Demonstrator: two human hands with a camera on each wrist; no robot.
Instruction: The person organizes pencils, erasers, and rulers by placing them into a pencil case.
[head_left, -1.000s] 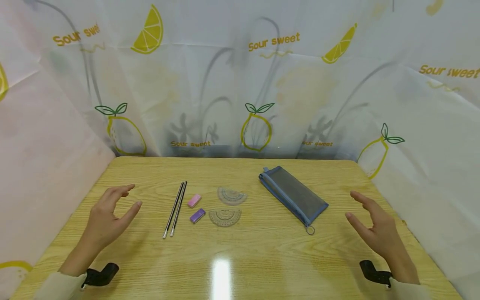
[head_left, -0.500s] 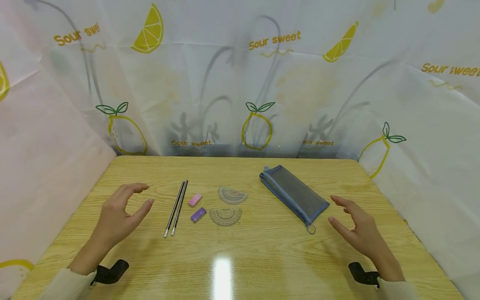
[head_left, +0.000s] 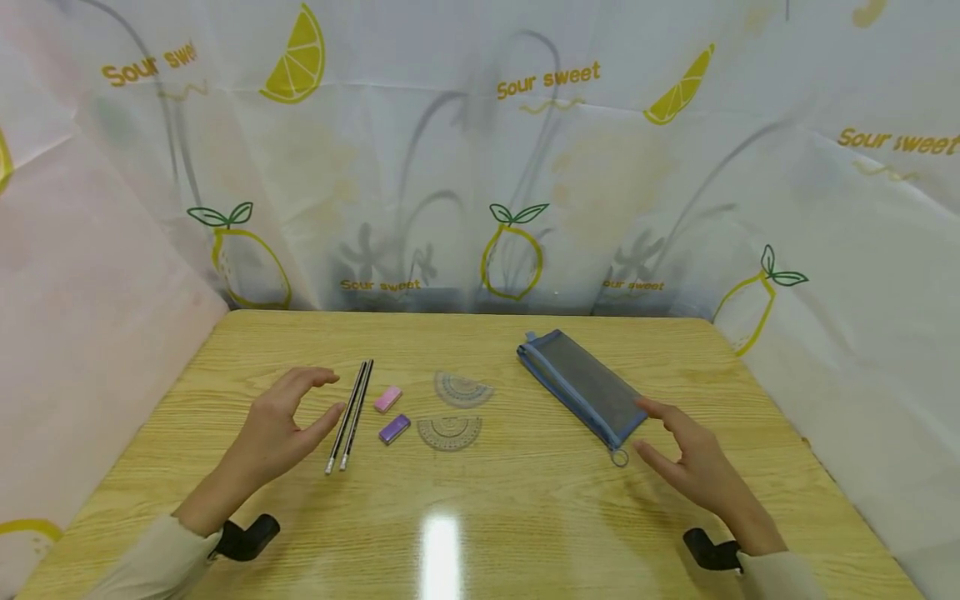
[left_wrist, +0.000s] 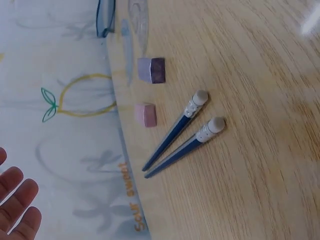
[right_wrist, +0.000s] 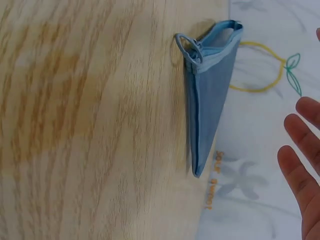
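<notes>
My left hand (head_left: 281,429) hovers just left of two dark pencils (head_left: 350,417), thumb and fingers apart with nothing between them. The pencils lie side by side, their white eraser ends (left_wrist: 210,127) toward me. At the near right end of a blue mesh zip pouch (head_left: 585,387) is my right hand (head_left: 693,462); its fingertips overlap the pouch's corner in the head view, and it holds nothing. A ring (head_left: 618,457) hangs from the pouch's zipper. In the right wrist view the fingers (right_wrist: 300,175) are spread beside the pouch (right_wrist: 212,95).
Right of the pencils lie a pink eraser (head_left: 388,399) and a purple eraser (head_left: 394,429). Two clear protractors, one farther back (head_left: 463,390) and one nearer (head_left: 450,433), sit mid-table. A lemon-print sheet (head_left: 420,167) walls the wooden table (head_left: 540,525) at the back and sides.
Both hands have moved inward: the left one rightward up to the pencils, the right one leftward up to the pouch's corner. The objects on the table have stayed put.
</notes>
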